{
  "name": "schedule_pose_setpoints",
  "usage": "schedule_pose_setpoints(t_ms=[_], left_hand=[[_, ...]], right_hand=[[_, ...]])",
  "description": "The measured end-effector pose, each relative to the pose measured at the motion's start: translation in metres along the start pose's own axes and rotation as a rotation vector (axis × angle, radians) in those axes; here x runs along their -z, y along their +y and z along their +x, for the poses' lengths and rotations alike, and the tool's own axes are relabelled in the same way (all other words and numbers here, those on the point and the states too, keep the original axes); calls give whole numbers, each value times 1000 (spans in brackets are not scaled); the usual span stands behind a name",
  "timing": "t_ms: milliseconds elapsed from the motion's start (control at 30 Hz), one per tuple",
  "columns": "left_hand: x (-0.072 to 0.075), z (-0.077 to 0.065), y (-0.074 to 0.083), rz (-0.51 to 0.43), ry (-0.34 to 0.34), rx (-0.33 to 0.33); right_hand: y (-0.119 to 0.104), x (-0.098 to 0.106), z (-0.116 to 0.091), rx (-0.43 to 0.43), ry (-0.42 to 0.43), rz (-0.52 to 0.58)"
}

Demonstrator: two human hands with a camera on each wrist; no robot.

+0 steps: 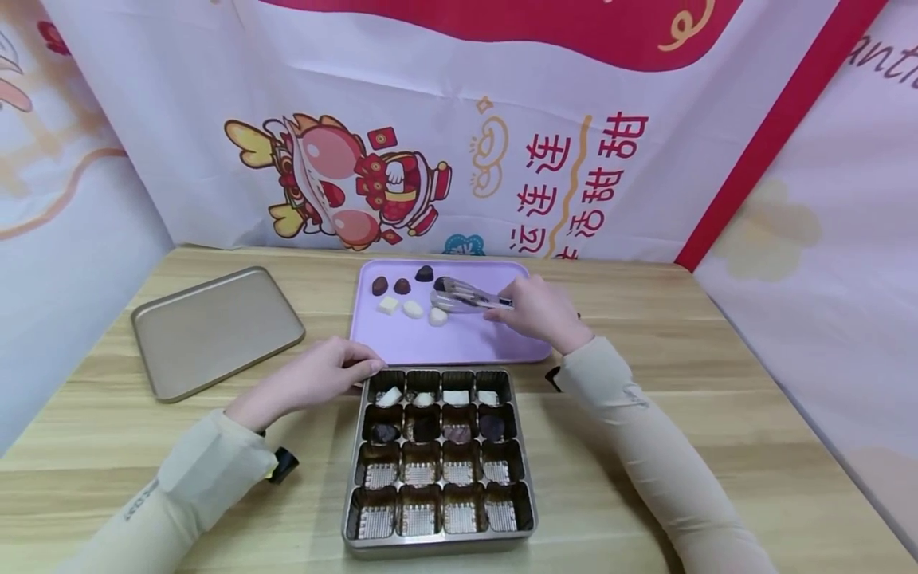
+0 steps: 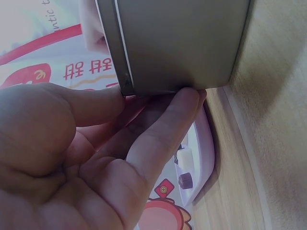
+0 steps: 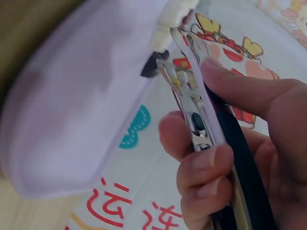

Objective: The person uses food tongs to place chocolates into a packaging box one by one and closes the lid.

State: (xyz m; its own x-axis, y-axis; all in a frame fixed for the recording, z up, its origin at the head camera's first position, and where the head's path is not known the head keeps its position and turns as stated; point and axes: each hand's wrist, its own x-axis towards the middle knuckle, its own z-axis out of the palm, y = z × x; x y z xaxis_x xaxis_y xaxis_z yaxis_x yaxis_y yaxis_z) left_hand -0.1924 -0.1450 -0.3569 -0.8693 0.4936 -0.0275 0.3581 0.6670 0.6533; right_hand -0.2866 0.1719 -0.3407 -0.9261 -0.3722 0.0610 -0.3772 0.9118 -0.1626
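My right hand holds metal tongs with dark handles over the lilac tray. Their tips stand apart, close to a white chocolate and a dark chocolate. Several other white and brown chocolates lie at the tray's left. Below the tray is a metal tin with a gold compartment insert. White pieces fill its far row, dark pieces the second; the nearer two rows show ridged bottoms. With thumb at the rim and fingers against the side, my left hand grips the tin's far left corner.
A flat gold-brown lid or tray lies at the left on the wood-grain table. Behind the table hangs a printed white and red cloth, close to the lilac tray's far edge.
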Motion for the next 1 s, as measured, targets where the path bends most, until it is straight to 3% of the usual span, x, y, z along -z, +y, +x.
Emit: schedule_pose_setpoints(t_ms=[100, 367, 733, 1000], left_hand=[[0, 0, 2, 2, -1, -2], [1, -2, 3, 0, -2, -4], [0, -1, 3, -1, -3, 1], [1, -1, 5, -4, -7, 2]], right_hand=[[1, -5, 1, 6, -6, -6], [-2, -10, 1, 62, 77, -63], [-1, -1, -2, 17, 5, -77], [2, 7, -6, 22, -3, -77]])
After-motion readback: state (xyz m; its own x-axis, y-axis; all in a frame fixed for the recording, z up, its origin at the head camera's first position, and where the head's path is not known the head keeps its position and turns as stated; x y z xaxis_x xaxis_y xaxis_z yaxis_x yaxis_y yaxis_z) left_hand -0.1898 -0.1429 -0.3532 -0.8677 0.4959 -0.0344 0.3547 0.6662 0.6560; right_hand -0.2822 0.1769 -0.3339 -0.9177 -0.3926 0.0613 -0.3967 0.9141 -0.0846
